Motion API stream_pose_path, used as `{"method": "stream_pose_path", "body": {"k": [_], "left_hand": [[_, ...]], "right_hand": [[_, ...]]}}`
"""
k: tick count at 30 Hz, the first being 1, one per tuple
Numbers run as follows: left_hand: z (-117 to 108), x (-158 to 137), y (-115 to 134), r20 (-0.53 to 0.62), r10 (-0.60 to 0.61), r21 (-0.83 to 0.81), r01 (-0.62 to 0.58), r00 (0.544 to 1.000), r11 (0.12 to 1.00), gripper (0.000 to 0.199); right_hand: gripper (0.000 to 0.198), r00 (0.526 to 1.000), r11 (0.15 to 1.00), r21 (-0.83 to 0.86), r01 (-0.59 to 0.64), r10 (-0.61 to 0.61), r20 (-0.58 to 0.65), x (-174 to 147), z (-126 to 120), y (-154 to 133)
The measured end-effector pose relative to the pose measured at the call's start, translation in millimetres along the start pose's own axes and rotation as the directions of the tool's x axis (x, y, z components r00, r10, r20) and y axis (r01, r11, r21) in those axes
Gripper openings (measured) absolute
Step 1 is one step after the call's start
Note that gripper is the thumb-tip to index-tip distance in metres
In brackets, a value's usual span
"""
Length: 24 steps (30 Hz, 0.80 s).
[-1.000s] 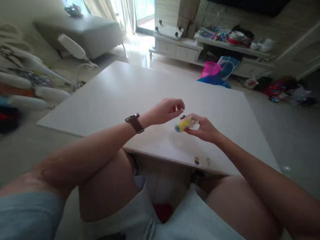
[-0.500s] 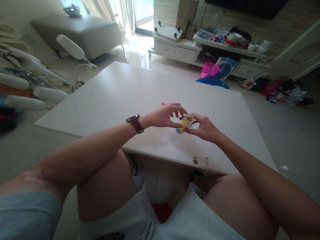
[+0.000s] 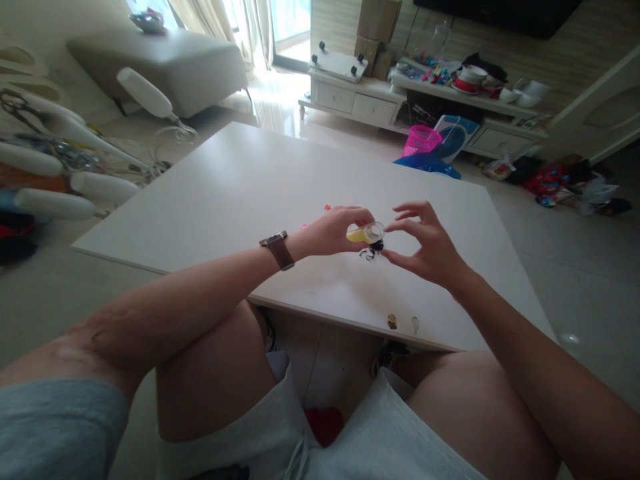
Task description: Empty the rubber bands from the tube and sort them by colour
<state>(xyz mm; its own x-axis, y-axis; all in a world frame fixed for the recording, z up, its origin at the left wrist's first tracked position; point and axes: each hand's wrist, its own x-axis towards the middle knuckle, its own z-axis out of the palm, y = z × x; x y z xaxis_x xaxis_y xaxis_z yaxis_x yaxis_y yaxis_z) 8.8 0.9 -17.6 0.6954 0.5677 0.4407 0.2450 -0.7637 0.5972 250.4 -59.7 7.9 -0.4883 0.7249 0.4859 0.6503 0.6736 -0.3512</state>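
My left hand (image 3: pixel 336 230) is closed around a small clear jar (image 3: pixel 358 235) with yellow on its side, tipped so that its round mouth faces right. Just right of that mouth is my right hand (image 3: pixel 425 243), thumb and fingers spread. Its index fingertip is at the jar's rim; whether it touches I cannot tell. Below the mouth, by the right thumb, is a small black tangled item (image 3: pixel 376 247); what bears it is unclear. Near the table's front edge lie a yellow and blue cartoon figure (image 3: pixel 392 321) and a small pale silvery piece (image 3: pixel 415 325).
Both hands are over a white table (image 3: pixel 260 173). A small red piece (image 3: pixel 327 207) and a pink piece (image 3: pixel 303 227) lie beyond my left wrist. Past the far edge stand a pink basket (image 3: pixel 421 140) and a white cabinet (image 3: pixel 370 109). White-handled metalwork (image 3: pixel 145 92) is at left.
My right hand has let go of the jar and moved right, its fingers opening. The jar has turned in my left hand, its mouth swinging to the right, and the black item shows more.
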Motion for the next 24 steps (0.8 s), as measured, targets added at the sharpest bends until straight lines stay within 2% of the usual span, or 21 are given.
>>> {"method": "stream_pose_path", "body": {"k": [3, 9, 12, 16, 20, 22, 24], "left_hand": [[3, 0, 3, 0.026, 0.04, 0.034, -0.04, 0.999, 0.999, 0.025], [11, -4, 16, 0.064, 0.138, 0.07, -0.143, 0.988, 0.987, 0.023], [11, -5, 19, 0.069, 0.135, 0.052, -0.139, 0.988, 0.989, 0.023], [7, -4, 24, 0.053, 0.101, 0.009, -0.101, 0.994, 0.995, 0.025], [3, -2, 28, 0.042, 0.083, -0.024, -0.082, 0.996, 0.996, 0.027], [3, -1, 27, 0.035, 0.083, -0.038, -0.082, 0.996, 0.996, 0.027], [5, -2, 25, 0.031, 0.105, -0.044, -0.104, 0.994, 0.994, 0.025]], "right_hand": [[0.033, 0.99, 0.991, -0.112, 0.079, -0.065, 0.127, -2, 0, -3], [0.032, 0.953, 0.952, -0.258, 0.164, -0.085, 0.292, -2, 12, -13], [0.029, 0.954, 0.95, -0.264, 0.165, -0.086, 0.288, 0, 11, -17], [0.019, 0.973, 0.974, -0.166, 0.157, -0.124, 0.196, 2, 7, -18], [0.022, 0.988, 0.986, -0.118, 0.115, -0.102, 0.112, 2, 4, -16], [0.027, 0.988, 0.988, -0.11, 0.109, -0.096, 0.119, 2, 4, -16], [0.03, 0.979, 0.985, -0.116, 0.128, -0.107, 0.175, 1, 4, -16]]}}
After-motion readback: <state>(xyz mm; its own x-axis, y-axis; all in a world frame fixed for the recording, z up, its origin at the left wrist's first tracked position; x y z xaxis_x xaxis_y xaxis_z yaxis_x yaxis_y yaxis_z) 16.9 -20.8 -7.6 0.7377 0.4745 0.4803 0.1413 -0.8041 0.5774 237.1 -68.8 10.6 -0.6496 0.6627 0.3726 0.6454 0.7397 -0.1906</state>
